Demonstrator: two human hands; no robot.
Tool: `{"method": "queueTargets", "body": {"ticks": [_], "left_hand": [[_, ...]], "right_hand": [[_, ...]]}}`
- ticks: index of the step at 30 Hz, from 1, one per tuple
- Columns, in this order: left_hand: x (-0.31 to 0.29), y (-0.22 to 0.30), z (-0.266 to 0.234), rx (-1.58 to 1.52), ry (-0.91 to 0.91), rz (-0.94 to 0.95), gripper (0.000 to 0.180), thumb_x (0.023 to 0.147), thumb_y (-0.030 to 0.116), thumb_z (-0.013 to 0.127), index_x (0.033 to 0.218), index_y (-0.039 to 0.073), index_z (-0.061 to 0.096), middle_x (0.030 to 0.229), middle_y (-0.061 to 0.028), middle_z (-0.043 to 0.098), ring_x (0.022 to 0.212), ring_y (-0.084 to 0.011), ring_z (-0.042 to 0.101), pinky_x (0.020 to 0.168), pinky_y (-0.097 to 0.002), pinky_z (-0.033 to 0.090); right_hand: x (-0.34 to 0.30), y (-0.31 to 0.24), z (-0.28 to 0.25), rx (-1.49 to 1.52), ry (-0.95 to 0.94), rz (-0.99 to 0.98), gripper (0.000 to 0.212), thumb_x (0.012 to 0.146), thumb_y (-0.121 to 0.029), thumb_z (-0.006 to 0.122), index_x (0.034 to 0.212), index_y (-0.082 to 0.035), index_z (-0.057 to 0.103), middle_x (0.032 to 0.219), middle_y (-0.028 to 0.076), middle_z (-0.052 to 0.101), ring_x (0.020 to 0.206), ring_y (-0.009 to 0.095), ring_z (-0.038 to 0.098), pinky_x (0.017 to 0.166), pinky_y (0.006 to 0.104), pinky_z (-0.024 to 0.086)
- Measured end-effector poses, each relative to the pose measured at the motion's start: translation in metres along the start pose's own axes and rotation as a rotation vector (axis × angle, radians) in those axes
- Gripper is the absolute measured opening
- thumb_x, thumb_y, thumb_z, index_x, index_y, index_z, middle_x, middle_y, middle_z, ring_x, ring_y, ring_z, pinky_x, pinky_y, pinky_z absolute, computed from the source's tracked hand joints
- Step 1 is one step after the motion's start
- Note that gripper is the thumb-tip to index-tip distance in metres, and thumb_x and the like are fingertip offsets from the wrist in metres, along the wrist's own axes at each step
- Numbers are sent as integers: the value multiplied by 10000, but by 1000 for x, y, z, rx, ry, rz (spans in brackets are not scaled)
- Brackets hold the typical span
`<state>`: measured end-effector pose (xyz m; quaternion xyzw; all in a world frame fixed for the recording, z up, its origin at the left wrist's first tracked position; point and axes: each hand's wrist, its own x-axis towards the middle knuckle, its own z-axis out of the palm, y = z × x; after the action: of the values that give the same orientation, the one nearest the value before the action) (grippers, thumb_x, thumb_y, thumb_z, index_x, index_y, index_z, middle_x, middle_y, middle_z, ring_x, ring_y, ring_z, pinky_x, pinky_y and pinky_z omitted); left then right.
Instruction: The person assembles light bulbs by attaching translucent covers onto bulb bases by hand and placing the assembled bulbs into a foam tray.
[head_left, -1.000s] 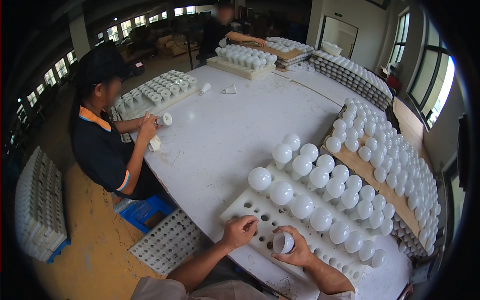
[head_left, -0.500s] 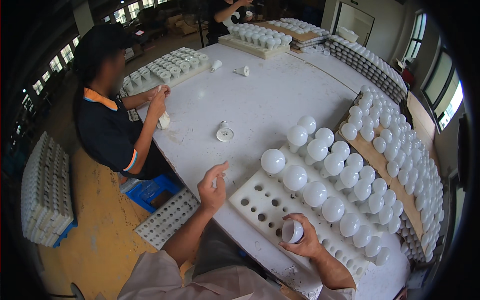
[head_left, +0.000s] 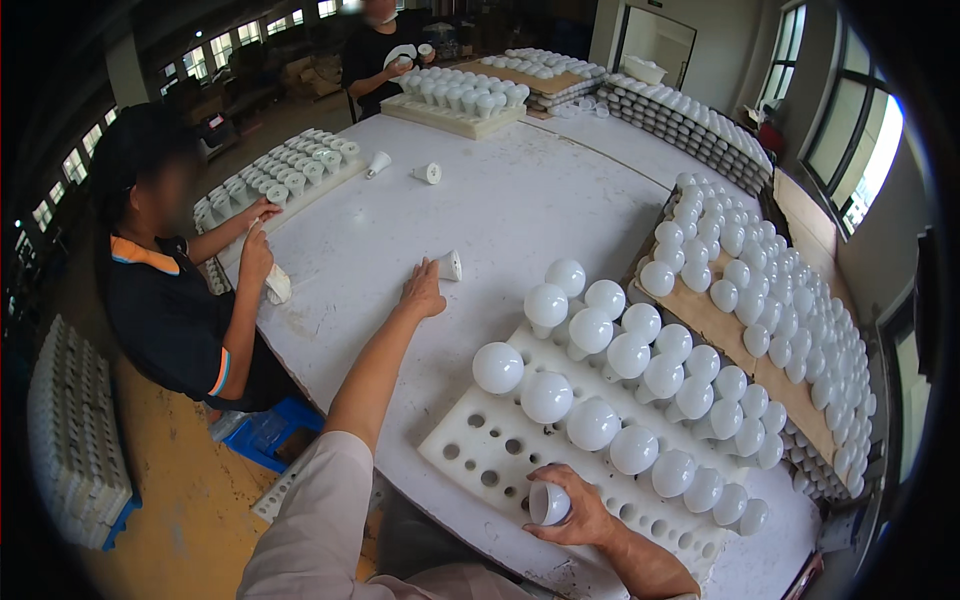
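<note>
My left hand (head_left: 425, 291) is stretched out over the table, its fingers closed around the narrow end of a white bulb base (head_left: 450, 266), whose wide round face points right. Low over the front edge of a white holed tray (head_left: 462, 428), my right hand (head_left: 580, 510) grips a white bulb cover (head_left: 548, 503), its round mouth turned up toward me. Rows of white bulbs (head_left: 593, 424) with round tops stand in the tray's holes, while the holes along its near and left side are bare.
More bulbs (head_left: 757, 290) fill stacked trays at the right. Two loose bulb bases (head_left: 427, 173) lie farther off. At the left, a co-worker (head_left: 160, 290) holds a white cloth (head_left: 277, 284) beside a tray of bases (head_left: 290, 183). Another person (head_left: 375, 60) stands at the far end.
My left hand has reached forward and taken hold of the bulb base, which has turned from its earlier pose. My right hand keeps the cover near the tray. The view has shifted.
</note>
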<state>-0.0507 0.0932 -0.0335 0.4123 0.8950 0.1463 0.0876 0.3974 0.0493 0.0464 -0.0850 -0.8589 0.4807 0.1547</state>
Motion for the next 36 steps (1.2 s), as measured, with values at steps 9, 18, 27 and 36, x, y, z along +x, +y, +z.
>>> {"method": "queueTargets", "body": {"ticks": [9,18,27,36], "left_hand": [[27,26,21,-20,122,17,527,745,248,758,1133,11,491,1181,-210,568,1114,-357,545,950,-443,450],[-65,-5,3,-861,140,-55,366,814,172,691,1092,-25,558,955,-154,665,904,-243,648,738,-339,513],[-274,6,-40,-1552,-301,72,477,810,153,710,1202,-42,519,1089,-142,638,990,-199,623,792,-306,502],[-297,86,-36,-830,-612,493,615,610,260,859,1087,-42,617,969,-137,679,885,-165,618,805,-296,481]], "right_hand": [[-7,2,1,85,7,1,791,579,-147,882,1243,-56,463,1126,145,620,1023,304,604,876,398,498],[-1,22,-11,279,-23,51,762,611,-160,850,1252,-95,443,1166,99,594,1090,247,579,956,366,447],[-9,21,-6,511,54,180,827,609,-118,843,1304,-96,395,1259,88,516,1177,198,487,998,353,395],[-20,10,1,229,44,97,821,592,-124,841,1300,-91,427,1215,78,549,1161,217,506,1000,357,395]]}}
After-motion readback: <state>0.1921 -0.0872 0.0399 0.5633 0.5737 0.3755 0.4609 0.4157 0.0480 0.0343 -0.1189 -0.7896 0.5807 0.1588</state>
